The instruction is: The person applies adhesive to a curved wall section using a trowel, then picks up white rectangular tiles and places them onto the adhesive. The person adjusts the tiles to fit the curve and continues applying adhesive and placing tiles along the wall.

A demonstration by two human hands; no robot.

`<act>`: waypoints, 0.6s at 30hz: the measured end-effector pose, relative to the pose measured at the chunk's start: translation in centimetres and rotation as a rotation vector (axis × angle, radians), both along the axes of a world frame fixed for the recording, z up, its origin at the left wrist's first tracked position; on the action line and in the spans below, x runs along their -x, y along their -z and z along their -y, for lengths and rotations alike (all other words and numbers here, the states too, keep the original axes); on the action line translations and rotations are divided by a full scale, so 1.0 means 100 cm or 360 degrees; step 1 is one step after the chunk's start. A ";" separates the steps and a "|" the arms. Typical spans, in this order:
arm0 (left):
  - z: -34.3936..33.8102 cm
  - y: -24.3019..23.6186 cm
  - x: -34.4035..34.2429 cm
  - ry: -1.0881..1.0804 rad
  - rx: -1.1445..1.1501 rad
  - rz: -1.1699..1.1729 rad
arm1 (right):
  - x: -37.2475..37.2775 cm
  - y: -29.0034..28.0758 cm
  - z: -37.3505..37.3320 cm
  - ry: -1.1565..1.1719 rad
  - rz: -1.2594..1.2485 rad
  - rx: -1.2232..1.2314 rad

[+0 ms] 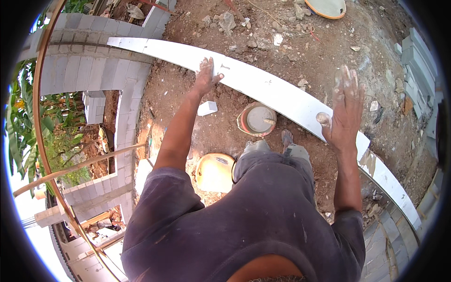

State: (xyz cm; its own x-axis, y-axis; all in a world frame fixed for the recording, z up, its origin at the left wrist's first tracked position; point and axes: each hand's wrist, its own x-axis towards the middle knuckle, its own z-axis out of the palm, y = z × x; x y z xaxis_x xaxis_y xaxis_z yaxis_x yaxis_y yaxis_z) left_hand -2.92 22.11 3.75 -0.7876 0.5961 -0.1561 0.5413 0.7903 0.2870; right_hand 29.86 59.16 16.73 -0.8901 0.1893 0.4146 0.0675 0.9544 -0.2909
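Observation:
A long white board (268,84), bent by the lens, runs from upper left to lower right, with grey-brown smears toward its right end. My left hand (206,75) lies open on its upper surface, left of the middle. My right hand (344,108), grey-dusted, is open with fingers stretched, over the board further right; whether it touches the board I cannot tell. Below the board, by my feet, stands a round bucket (255,117) of grey mix with a stick-like handle in it. A small white block (206,108) lies on the dirt left of the bucket.
Grey block walls (70,73) with plants beyond stand at left, crossed by wooden poles (89,165). A yellowish basin (211,175) is by my legs. Another basin (326,6) sits at the top. Stacked grey blocks (418,70) line the right. Rubble litters the dirt.

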 end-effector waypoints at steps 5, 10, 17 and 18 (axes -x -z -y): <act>-0.008 0.005 0.008 0.0031 0.0047 0.0024 | 0.032 0.082 0.039 -0.0266 0.0934 -0.0124; -0.003 -0.015 -0.011 -0.0180 0.0160 0.0133 | 0.067 0.012 0.048 -0.0260 0.0122 0.0073; -0.007 -0.001 -0.004 -0.0215 0.0095 0.0137 | 0.083 0.082 0.074 -0.0462 0.0616 -0.0242; -0.006 -0.001 -0.006 -0.0234 0.0105 0.0145 | 0.089 0.059 0.077 -0.0456 0.0459 -0.0165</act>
State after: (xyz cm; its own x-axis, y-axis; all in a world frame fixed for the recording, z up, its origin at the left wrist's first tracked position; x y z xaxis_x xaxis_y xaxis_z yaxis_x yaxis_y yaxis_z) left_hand -2.30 22.75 3.90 -0.8461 0.4620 -0.2660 0.3929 0.8776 0.2746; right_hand 20.95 51.47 10.88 -0.9831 -0.1124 0.1443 -0.1403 0.9696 -0.2003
